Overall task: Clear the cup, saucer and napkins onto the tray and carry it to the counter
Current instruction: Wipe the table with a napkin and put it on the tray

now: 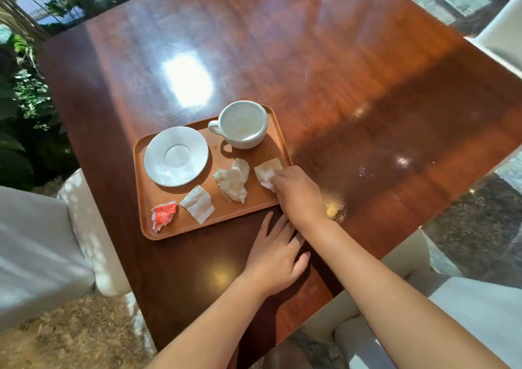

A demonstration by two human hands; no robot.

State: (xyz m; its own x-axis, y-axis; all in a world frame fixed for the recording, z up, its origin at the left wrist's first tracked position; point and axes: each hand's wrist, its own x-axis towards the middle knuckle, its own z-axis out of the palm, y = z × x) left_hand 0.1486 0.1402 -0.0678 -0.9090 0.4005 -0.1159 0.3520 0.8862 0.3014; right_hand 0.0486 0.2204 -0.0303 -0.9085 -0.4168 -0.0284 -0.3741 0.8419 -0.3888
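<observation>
An orange tray (197, 229) lies on the glossy wooden table. On it stand a white cup (242, 124) at the far right corner and a white saucer (176, 156) to its left. A crumpled napkin (233, 181) lies in the tray's middle. A flat napkin (267, 169) rests at the tray's right edge, and the fingers of my right hand (296, 192) pinch its near corner. A white sachet (197, 203) and a torn red sachet (163, 214) lie near the front rim. My left hand (275, 255) rests flat on the table just in front of the tray, fingers spread.
The wooden table (339, 72) stretches far and right of the tray. White cushioned seats stand at the left (42, 241) and lower right (466, 312). Green plants (25, 100) fill the left edge. A speckled stone floor (480, 227) shows at the right.
</observation>
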